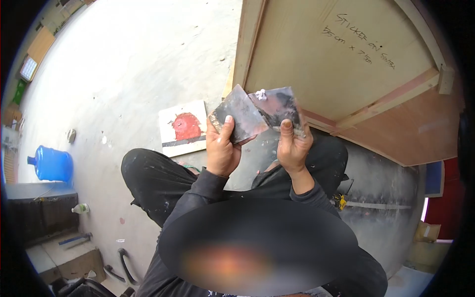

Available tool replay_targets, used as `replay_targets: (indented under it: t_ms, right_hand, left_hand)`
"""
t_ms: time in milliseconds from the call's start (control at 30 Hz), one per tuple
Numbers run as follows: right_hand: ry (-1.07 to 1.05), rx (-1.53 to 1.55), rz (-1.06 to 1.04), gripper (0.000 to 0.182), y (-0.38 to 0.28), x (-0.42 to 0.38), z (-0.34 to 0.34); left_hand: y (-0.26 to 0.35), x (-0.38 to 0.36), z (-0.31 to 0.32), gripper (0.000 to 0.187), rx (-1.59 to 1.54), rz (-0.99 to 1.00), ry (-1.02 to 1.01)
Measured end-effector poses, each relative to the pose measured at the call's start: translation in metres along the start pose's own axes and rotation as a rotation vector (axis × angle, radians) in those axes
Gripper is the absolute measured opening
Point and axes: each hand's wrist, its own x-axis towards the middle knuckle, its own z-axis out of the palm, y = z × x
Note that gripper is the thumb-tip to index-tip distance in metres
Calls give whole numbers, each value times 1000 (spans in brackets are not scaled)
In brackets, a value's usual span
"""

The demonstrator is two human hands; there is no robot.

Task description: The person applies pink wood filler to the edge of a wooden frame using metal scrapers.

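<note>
My left hand (221, 152) is closed on a flat, square putty spreader (241, 115), stained grey and black, with its thumb across the face. A second stained spreader (277, 105) is gripped in my right hand (295, 147), thumb near its lower edge. The two plates meet, with the left one's edge overlapping the right one. A small pale pinkish lump (261, 94) clings near the right spreader's upper corner. On the floor beyond my left hand lies a white board (168, 119) with a red, putty-like patch (187, 126).
A large wooden panel (316, 64) with handwriting leans at the right. At the left are a blue water jug (53, 163) and a small bottle (80, 208). A yellow and black tool (339, 201) lies by my right knee. My legs are crossed on the concrete floor (123, 99).
</note>
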Motion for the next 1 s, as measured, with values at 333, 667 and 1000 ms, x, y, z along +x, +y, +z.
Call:
replay_targets:
  t_ms: [333, 667, 1000]
  right_hand:
    - [-376, -336, -235, 49, -1, -1, -6]
    - [-284, -483, -129, 39, 13, 5, -33]
    - [179, 574, 544, 19, -16, -15, 25]
  left_hand:
    - [-10, 6, -12, 31, -10, 161, 28]
    - [12, 7, -9, 37, -42, 109, -53]
    - [-1, 2, -3, 35, -129, 28, -30]
